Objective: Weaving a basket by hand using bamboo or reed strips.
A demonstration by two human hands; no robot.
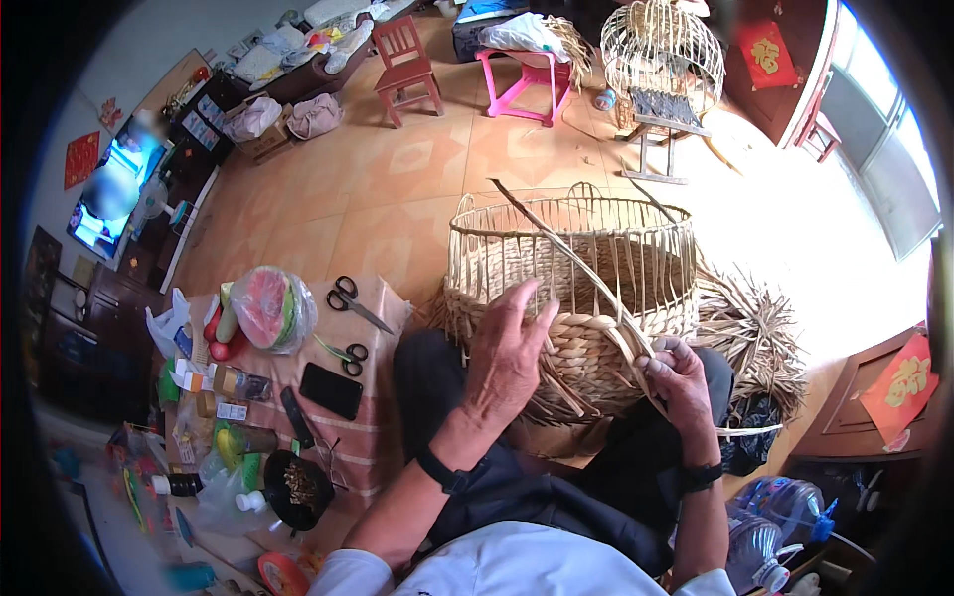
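A large oval woven basket (571,260) stands between my knees, its lower wall braided from pale straw and its upper part open upright ribs under a thin hoop. At the near right of its wall, my right hand (681,382) pinches flat straw strands (628,343) between thumb and fingers. One long strand slants from there up across the basket's opening, past its far left side. My left hand (509,348) is raised at the near left of the wall, fingers apart, with nothing visible in them. Whether its fingertips touch the basket, I cannot tell.
Left of me a cloth-covered table (373,437) holds scissors (358,303), a phone (331,391), a wrapped watermelon piece (273,310) and a black bowl (296,492). Loose straw (760,338) lies right of the basket. Large plastic bottles (770,521) sit at lower right. Another woven frame (661,60) is farther off.
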